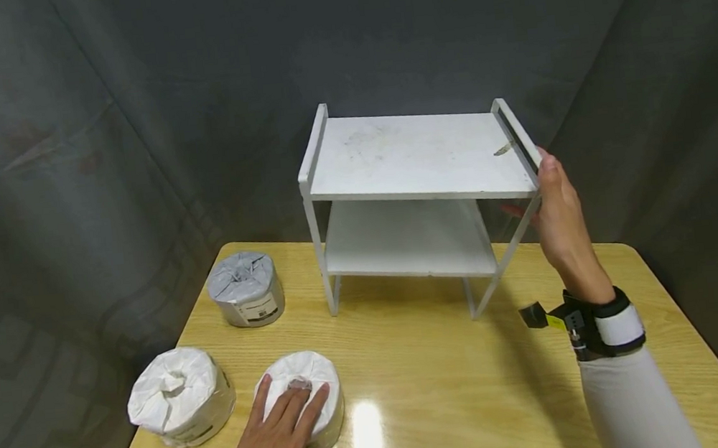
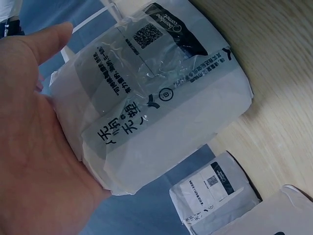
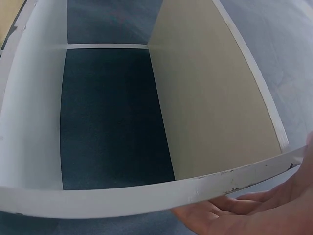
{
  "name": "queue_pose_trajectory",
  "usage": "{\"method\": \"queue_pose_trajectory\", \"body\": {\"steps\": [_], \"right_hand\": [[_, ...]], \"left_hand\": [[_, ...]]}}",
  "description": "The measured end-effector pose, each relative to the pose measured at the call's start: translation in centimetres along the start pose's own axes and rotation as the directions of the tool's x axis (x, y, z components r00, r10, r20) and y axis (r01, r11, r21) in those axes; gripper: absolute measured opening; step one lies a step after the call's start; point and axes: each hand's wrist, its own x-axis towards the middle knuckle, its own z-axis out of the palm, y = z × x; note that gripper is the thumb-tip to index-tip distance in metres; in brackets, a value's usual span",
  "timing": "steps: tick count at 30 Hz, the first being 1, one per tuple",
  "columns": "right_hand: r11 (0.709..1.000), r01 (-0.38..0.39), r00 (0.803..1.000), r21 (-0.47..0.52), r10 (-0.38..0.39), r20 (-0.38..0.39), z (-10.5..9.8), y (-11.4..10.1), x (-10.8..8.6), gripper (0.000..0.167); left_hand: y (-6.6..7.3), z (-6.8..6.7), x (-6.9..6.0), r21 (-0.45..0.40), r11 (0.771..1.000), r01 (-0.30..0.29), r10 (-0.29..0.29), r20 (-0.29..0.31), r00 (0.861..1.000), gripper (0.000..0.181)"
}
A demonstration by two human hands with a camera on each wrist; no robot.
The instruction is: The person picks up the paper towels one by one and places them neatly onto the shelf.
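White shelf (image 1: pixel 417 157), right hand (image 1: pixel 561 215) gripping it; left of it, unclenched left hand (image 1: pixel 271 441) touches one roll (image 2: pixel 151 100), two others (image 1: pixel 245 292) (image 1: pixel 181 398) untouched.

Our right sleeve (image 1: pixel 635 399) is plain and pale grey, and the black wrist strap (image 1: pixel 587 326) beyond its end carries a broad white band (image 1: pixel 620 326). A small yellow tab (image 1: pixel 555 322) and a flat black piece (image 1: pixel 533 316) jut from the strap's side. Our left hand (image 1: pixel 276 441) and right hand (image 1: pixel 561 215) are bare.
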Motion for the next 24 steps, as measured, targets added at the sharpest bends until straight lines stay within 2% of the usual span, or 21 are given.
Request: {"method": "queue_pose_trajectory", "body": {"steps": [6, 24], "right_hand": [[0.999, -0.015, 1.000, -0.037, 0.015, -0.003, -0.11, -0.09, 0.19, 0.062], [0.997, -0.055, 0.997, -0.060, 0.052, -0.052, 0.11, -0.40, 0.72, 0.064]], "left_hand": [[0.15, -0.01, -0.04, 0.002, 1.000, 0.007, -0.007, 0.001, 1.000, 0.086], [-0.05, -0.13, -0.04, 0.010, 1.000, -0.006, 0.006, 0.017, 1.000, 0.073]]}}
